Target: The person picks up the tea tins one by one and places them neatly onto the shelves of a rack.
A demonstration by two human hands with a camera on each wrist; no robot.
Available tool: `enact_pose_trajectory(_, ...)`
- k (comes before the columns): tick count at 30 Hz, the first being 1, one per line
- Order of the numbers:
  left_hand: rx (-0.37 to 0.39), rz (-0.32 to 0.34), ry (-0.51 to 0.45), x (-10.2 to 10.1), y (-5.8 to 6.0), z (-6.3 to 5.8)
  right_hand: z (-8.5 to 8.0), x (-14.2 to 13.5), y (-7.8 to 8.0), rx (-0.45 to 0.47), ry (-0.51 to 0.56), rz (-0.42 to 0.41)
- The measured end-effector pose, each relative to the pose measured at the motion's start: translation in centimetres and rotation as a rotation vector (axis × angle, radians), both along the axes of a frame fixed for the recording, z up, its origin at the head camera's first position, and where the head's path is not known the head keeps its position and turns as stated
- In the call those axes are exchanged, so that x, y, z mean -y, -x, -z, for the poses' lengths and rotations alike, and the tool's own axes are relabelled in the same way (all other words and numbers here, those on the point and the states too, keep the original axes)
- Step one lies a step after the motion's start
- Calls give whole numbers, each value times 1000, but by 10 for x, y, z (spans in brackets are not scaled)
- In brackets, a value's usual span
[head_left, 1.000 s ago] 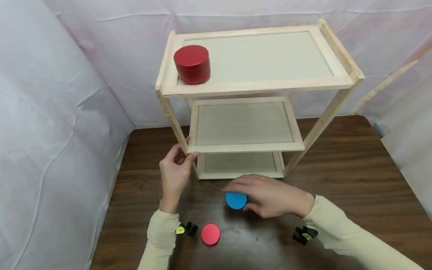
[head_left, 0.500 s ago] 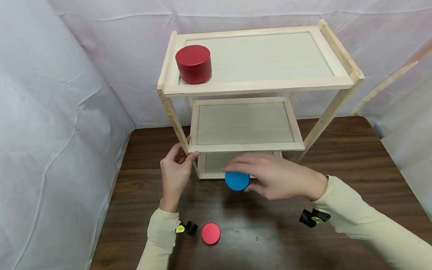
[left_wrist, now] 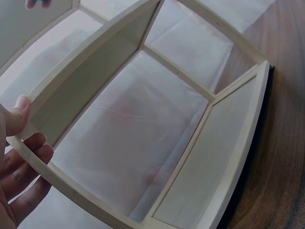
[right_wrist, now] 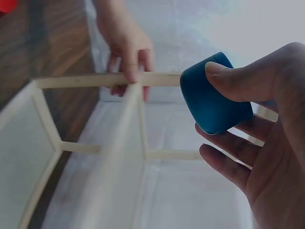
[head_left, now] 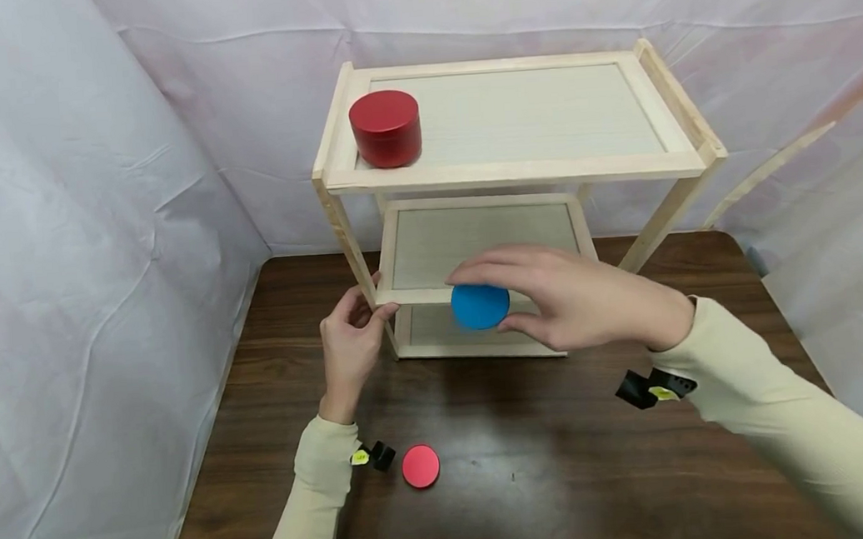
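A pale wooden shelf rack (head_left: pixel 515 173) with three tiers stands at the back of the table. My left hand (head_left: pixel 352 342) grips its front left post where the middle tier joins; in the left wrist view the thumb (left_wrist: pixel 18 117) lies on the tier's corner and the fingers curl round the post. My right hand (head_left: pixel 565 298) holds a blue round tin (head_left: pixel 481 306) between thumb and fingers, in front of the middle tier's front edge. The right wrist view shows the blue tin's side and lid seam (right_wrist: pixel 209 95). A larger red tin (head_left: pixel 386 131) sits on the top tier's left end.
A smaller round red tin (head_left: pixel 420 466) stands on the dark wooden table (head_left: pixel 279 447) near my left wrist. Pale cloth (head_left: pixel 99 243) hangs behind and at both sides. The top tier (head_left: pixel 519 117) overhangs the middle one.
My right hand has lifted the blue tin up from low in front of the bottom tier to the height of the middle tier. My left hand stays on the post.
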State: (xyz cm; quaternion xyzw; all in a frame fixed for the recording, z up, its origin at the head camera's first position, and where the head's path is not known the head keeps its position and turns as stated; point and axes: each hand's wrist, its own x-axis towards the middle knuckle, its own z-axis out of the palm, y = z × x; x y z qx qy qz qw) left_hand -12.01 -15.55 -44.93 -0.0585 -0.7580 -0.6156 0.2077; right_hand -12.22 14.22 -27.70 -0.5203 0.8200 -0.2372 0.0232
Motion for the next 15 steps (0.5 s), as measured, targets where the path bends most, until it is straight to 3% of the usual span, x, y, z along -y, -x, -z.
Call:
enact_pose_trajectory(8,-4,1,0,1,-1,0,-33,-4,-3,-43,-9,-23)
enact_pose_trajectory(15,5,2,4,2,-1,0,-65,-6,-3,-92,128,-96)
